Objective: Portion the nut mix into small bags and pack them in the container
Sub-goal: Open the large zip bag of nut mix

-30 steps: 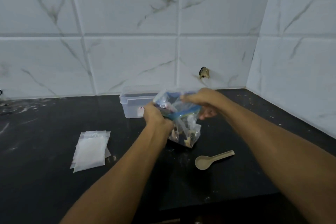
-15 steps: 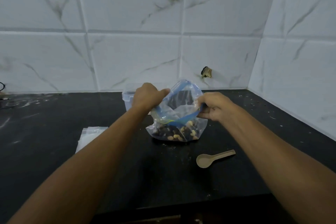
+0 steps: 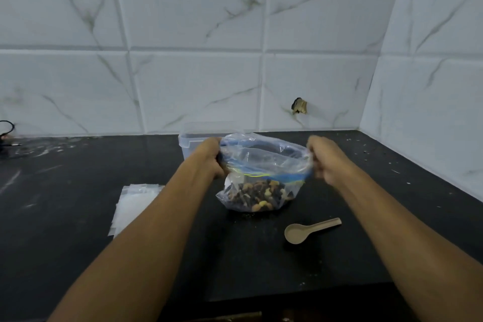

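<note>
kitchen | marble-look wall tiles (image 3: 198,86) | black countertop (image 3: 65,191)

no readable text, labels, brands or numbers anywhere in view

A zip bag of nut mix (image 3: 257,188) sits mid-counter (image 3: 65,191), w/ the left hand (image 3: 209,159) on its left rim and the right hand (image 3: 322,158) on its right rim, mouth spread between them. Directly behind the bag, vs. the back wall (image 3: 196,73), stands the container (image 3: 189,142). A stack of small bags (image 3: 133,202) lies to the left, partly under the left forearm; the spoon (image 3: 308,230) lies front-right of the bag, apart from it.
</note>
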`<act>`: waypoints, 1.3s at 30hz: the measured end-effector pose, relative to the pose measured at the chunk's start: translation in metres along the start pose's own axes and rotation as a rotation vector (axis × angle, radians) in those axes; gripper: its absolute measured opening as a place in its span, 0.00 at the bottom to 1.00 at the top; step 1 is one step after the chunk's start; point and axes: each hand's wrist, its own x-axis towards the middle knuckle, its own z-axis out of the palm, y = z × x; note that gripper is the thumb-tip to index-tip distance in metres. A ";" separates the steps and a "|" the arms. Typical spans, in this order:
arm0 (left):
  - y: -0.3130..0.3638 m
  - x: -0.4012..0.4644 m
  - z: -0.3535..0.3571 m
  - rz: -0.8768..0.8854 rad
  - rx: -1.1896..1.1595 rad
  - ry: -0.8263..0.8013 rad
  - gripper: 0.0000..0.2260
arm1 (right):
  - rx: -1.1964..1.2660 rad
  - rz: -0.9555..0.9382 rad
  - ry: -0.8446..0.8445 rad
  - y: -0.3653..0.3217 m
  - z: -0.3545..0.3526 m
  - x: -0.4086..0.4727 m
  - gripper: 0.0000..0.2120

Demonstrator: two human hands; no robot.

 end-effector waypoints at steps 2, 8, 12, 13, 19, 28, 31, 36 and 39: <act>0.002 -0.001 0.005 0.004 0.049 0.013 0.14 | -0.434 -0.392 0.059 -0.013 0.003 0.001 0.09; 0.003 -0.001 0.009 0.512 0.639 0.221 0.10 | -0.903 -0.572 -0.190 -0.017 0.029 0.023 0.08; -0.001 -0.038 0.004 1.522 1.488 0.281 0.15 | -0.712 -0.584 -0.230 -0.012 0.027 0.031 0.18; -0.003 -0.047 0.006 1.673 1.610 0.140 0.17 | -0.713 -0.589 -0.311 -0.014 0.025 0.030 0.23; -0.024 -0.063 0.012 1.307 2.355 -0.150 0.29 | -1.109 -0.614 -0.488 -0.014 0.026 0.030 0.15; -0.026 -0.054 -0.016 1.834 2.175 -0.152 0.07 | -0.044 0.101 -0.288 -0.031 0.001 0.035 0.12; -0.033 -0.034 -0.044 2.013 2.022 0.030 0.06 | 0.004 0.255 -0.327 -0.023 -0.001 0.040 0.12; -0.039 -0.034 -0.051 1.414 1.436 0.105 0.14 | -0.147 0.120 -0.272 -0.010 0.006 0.042 0.08; -0.021 -0.040 -0.030 1.041 1.056 0.166 0.19 | -0.196 0.018 -0.282 -0.013 0.007 0.040 0.05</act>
